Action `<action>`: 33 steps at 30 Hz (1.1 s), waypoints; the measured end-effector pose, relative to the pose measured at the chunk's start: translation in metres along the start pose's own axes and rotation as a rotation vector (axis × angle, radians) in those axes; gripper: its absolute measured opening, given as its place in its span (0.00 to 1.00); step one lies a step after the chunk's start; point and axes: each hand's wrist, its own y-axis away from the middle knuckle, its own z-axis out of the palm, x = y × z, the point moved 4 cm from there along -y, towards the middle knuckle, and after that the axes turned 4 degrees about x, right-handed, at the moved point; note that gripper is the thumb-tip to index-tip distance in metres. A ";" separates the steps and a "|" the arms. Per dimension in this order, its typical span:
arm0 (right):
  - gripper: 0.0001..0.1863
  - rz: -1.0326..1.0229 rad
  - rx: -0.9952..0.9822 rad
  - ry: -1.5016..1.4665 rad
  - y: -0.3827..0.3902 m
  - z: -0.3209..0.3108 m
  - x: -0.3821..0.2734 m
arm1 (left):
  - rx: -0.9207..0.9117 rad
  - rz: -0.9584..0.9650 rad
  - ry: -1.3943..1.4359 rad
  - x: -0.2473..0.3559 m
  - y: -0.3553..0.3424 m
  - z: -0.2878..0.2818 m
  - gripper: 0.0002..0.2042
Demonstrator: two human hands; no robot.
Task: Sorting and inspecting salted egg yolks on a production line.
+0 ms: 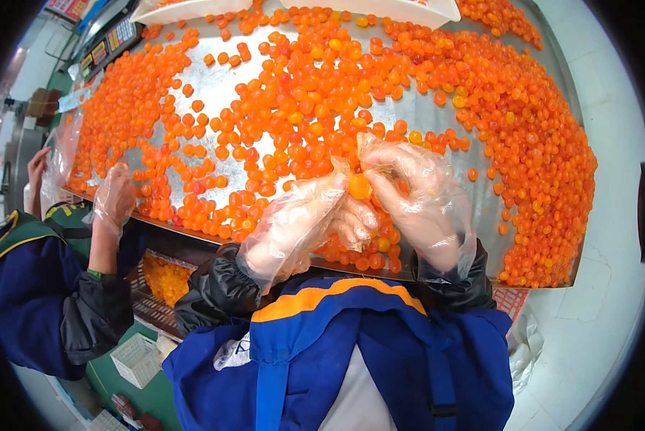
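Note:
My left hand and my right hand, both in clear plastic gloves, meet over the near edge of a metal tray table. Between their fingertips is one orange-yellow egg yolk, pinched from both sides. The left fingers are curled, with the lower ones bent under the yolk. My right thumb and fingers close on its other side, and part of their grip is hidden by the glove. Many loose orange egg yolks lie around and beneath my hands.
A dense heap of yolks fills the right side. White trays stand at the far edge, near a dark keypad device. At left, a co-worker's gloved hand hovers by the yolks. A crate of yellow pieces sits below the table edge.

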 end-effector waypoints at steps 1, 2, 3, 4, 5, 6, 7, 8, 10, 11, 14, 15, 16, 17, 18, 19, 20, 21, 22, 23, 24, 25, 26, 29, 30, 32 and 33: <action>0.09 -0.005 -0.002 -0.010 0.001 0.002 0.002 | -0.011 -0.022 0.035 -0.002 -0.002 -0.001 0.19; 0.09 -0.010 -0.003 -0.021 0.002 0.004 0.003 | -0.022 -0.045 0.070 -0.004 -0.003 -0.002 0.19; 0.09 -0.005 -0.012 -0.039 0.002 0.004 0.003 | 0.006 -0.074 0.068 -0.004 -0.004 -0.002 0.20; 0.09 0.000 -0.022 -0.058 0.002 0.003 0.003 | 0.035 -0.103 0.065 -0.004 -0.005 -0.001 0.21; 0.09 0.005 -0.030 -0.077 0.002 0.002 0.003 | 0.063 -0.132 0.062 -0.005 -0.005 -0.001 0.22; 0.09 -0.005 -0.032 -0.083 0.002 0.001 0.002 | 0.029 -0.132 0.063 -0.005 -0.006 -0.002 0.22; 0.09 -0.015 -0.033 -0.090 0.002 0.000 0.000 | -0.004 -0.132 0.064 -0.006 -0.006 -0.003 0.22; 0.09 -0.025 -0.034 -0.097 0.002 -0.002 -0.002 | -0.037 -0.132 0.064 -0.006 -0.006 -0.003 0.22; 0.09 -0.063 0.002 -0.097 0.003 -0.006 -0.005 | -0.013 -0.139 0.034 -0.003 -0.008 0.000 0.24; 0.09 -0.082 0.019 -0.098 0.003 -0.008 -0.006 | -0.001 -0.142 0.019 -0.003 -0.009 0.002 0.25; 0.09 -0.076 -0.019 -0.112 0.005 -0.014 -0.012 | 0.023 -0.154 0.123 -0.006 -0.011 0.003 0.26; 0.10 -0.073 -0.041 -0.097 0.006 -0.014 -0.013 | 0.000 -0.128 0.109 -0.006 -0.011 0.001 0.24; 0.10 -0.070 -0.064 -0.082 0.007 -0.013 -0.013 | -0.023 -0.101 0.094 -0.008 -0.010 -0.003 0.22; 0.10 -0.067 -0.087 -0.068 0.007 -0.012 -0.013 | -0.045 -0.074 0.080 -0.008 -0.009 -0.004 0.20; 0.11 -0.077 -0.084 -0.057 0.008 -0.010 -0.013 | -0.022 -0.066 0.067 -0.007 -0.007 -0.004 0.19; 0.11 -0.088 -0.081 -0.046 0.009 -0.007 -0.011 | 0.001 -0.059 0.054 -0.005 -0.005 -0.001 0.19; 0.11 -0.099 -0.079 -0.035 0.009 -0.005 -0.010 | 0.025 -0.050 0.041 -0.003 -0.003 0.002 0.19; 0.11 -0.090 -0.078 -0.041 0.010 -0.003 -0.010 | 0.059 -0.021 -0.001 -0.001 -0.001 0.005 0.18; 0.11 -0.081 -0.077 -0.047 0.010 -0.001 -0.009 | 0.093 0.009 -0.043 0.001 0.000 0.008 0.17; 0.11 -0.072 -0.077 -0.053 0.009 0.000 -0.010 | 0.102 0.056 -0.091 0.002 -0.001 0.010 0.16; 0.11 -0.091 -0.063 -0.029 0.009 0.000 -0.010 | 0.117 0.103 -0.144 0.002 -0.001 0.012 0.16; 0.11 -0.111 -0.049 -0.004 0.010 0.001 -0.012 | 0.105 0.167 -0.203 0.001 -0.004 0.012 0.16; 0.10 -0.129 -0.035 0.022 0.010 0.001 -0.013 | 0.092 0.205 -0.283 -0.001 -0.006 0.010 0.16; 0.10 -0.119 -0.042 0.020 0.007 0.001 -0.018 | 0.055 0.265 -0.553 -0.002 -0.009 0.000 0.16; 0.10 -0.135 -0.043 0.040 0.007 0.002 -0.018 | 0.083 0.307 -0.623 0.000 -0.009 0.000 0.15; 0.10 -0.164 -0.042 0.081 0.006 0.004 -0.016 | 0.136 0.392 -0.764 0.004 -0.009 0.003 0.15; 0.10 -0.139 -0.027 0.077 0.007 0.005 -0.012 | 0.100 0.299 -0.643 0.001 -0.011 0.002 0.15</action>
